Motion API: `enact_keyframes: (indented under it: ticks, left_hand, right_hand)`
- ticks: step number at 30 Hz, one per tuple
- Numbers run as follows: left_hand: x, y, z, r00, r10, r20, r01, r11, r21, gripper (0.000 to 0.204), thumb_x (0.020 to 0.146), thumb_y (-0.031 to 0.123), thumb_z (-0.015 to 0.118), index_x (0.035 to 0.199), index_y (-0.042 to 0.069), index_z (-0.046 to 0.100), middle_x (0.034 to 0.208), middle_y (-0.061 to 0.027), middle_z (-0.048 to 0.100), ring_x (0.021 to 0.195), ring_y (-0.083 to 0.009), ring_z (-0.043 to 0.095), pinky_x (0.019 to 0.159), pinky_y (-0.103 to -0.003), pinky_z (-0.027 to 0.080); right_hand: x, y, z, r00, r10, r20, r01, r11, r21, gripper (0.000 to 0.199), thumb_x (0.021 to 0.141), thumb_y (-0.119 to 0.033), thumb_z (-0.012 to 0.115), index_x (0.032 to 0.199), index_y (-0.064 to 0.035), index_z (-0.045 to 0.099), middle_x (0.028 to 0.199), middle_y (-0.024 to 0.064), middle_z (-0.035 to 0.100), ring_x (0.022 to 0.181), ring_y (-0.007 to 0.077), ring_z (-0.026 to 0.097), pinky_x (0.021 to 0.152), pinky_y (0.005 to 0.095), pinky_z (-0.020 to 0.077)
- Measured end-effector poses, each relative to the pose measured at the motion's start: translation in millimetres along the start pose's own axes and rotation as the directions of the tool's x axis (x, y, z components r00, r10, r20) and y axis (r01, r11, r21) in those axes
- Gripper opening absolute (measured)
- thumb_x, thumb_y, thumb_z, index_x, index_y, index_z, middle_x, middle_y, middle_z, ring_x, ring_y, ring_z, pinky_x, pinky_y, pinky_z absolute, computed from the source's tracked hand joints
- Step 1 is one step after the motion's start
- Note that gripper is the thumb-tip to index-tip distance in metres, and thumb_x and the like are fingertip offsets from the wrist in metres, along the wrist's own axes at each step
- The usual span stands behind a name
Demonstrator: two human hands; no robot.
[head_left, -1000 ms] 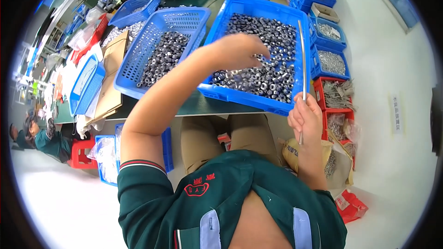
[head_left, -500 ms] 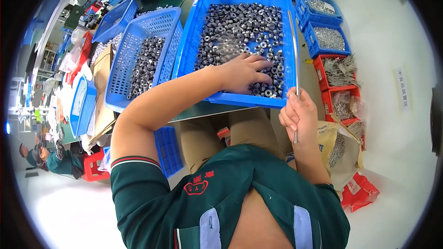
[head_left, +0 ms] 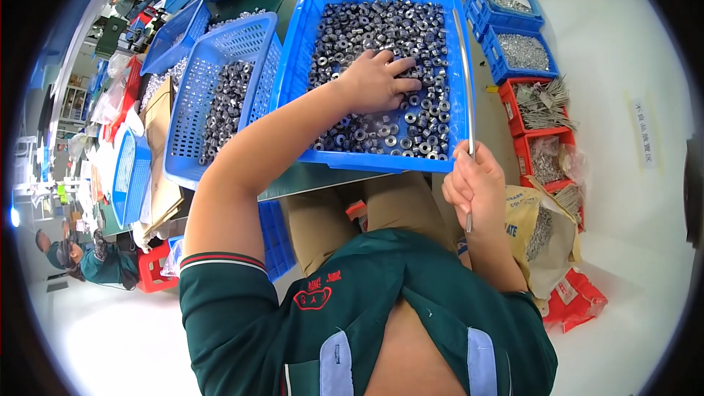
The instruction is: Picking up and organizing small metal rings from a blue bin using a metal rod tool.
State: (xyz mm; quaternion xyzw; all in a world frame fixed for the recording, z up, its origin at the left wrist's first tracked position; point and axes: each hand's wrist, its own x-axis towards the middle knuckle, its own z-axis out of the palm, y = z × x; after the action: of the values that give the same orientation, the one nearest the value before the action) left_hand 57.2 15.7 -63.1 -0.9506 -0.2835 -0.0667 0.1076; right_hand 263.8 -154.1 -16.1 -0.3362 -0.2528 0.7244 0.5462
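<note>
the rod is silver and the tray blue.

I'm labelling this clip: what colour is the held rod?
Silver; the rod shows best from the head.

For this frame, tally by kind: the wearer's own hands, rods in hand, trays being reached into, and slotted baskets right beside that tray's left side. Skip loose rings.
Hands: 2 (left hand, right hand)
Rods: 1 (metal rod, right hand)
Trays: 1 (blue tray)
Slotted baskets: 1 (blue basket)
Total: 5
</note>
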Motion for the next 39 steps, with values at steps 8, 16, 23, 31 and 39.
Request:
enact_keyframes:
  ticks: [8, 16, 23, 31, 39]
  left_hand:
    - [1.1, 6.6, 2.1, 0.994, 0.102, -0.026, -0.105, 0.977, -0.187, 0.038, 0.071, 0.039, 0.066, 0.105, 0.022, 0.061, 0.117, -0.0113, 0.050, 0.098, -0.0309, 0.053, 0.083, -0.043, 0.045]
    - [10.3, 10.6, -5.6, 0.989, 0.113, 0.099, -0.091, 0.975, -0.204, 0.038, 0.069, 0.036, 0.066, 0.103, 0.022, 0.060, 0.093, -0.0121, 0.056, 0.083, -0.0313, 0.059, 0.069, -0.042, 0.050]
    - [24.0, 30.8, -31.9, 0.887, -0.074, 0.455, 0.148, 0.980, -0.131, 0.042, 0.068, 0.033, 0.066, 0.107, 0.019, 0.060, 0.094, -0.0178, 0.061, 0.083, -0.0342, 0.063, 0.069, -0.045, 0.052]
    - [24.8, 50.1, -33.7, 0.807, -0.253, 0.535, 0.290, 0.957, 0.015, 0.039, 0.069, 0.023, 0.067, 0.107, 0.023, 0.063, 0.098, -0.0167, 0.059, 0.086, -0.0309, 0.063, 0.072, -0.042, 0.052]
    - [4.1, 10.5, -42.2, 0.851, -0.320, 0.416, 0.448, 0.855, -0.259, 0.028, 0.065, 0.023, 0.065, 0.091, 0.013, 0.067, 0.081, -0.0123, 0.065, 0.079, -0.0292, 0.063, 0.071, -0.039, 0.051]
  right_hand:
    - [-1.6, 5.4, -0.8, 0.999, -0.033, 0.005, 0.033, 0.997, -0.070, 0.010, 0.093, -0.015, 0.047, 0.093, -0.0044, 0.047, 0.047, -0.0049, 0.032, 0.033, 0.0044, 0.025, 0.037, 0.0199, 0.0230]
    - [3.0, 2.6, 0.4, 0.999, -0.038, 0.009, 0.038, 0.999, -0.033, 0.008, 0.092, -0.012, 0.051, 0.091, -0.0053, 0.047, 0.051, -0.0029, 0.035, 0.036, 0.0043, 0.029, 0.034, 0.0193, 0.0250]
    - [1.6, 3.1, -0.6, 0.999, -0.032, 0.009, 0.032, 0.998, -0.052, 0.009, 0.092, -0.013, 0.050, 0.091, -0.0053, 0.046, 0.051, -0.0026, 0.034, 0.035, 0.0054, 0.030, 0.034, 0.0196, 0.0253]
    - [-1.3, 5.1, -3.4, 1.000, -0.022, 0.020, 0.023, 0.999, -0.049, 0.010, 0.092, -0.014, 0.051, 0.091, -0.0050, 0.047, 0.051, -0.0029, 0.034, 0.035, 0.0050, 0.030, 0.034, 0.0192, 0.0264]
    - [3.7, 4.0, -4.8, 0.999, -0.022, 0.032, 0.023, 0.999, -0.032, 0.009, 0.091, -0.013, 0.052, 0.091, -0.0050, 0.047, 0.052, -0.0034, 0.034, 0.036, 0.0045, 0.030, 0.034, 0.0189, 0.0267]
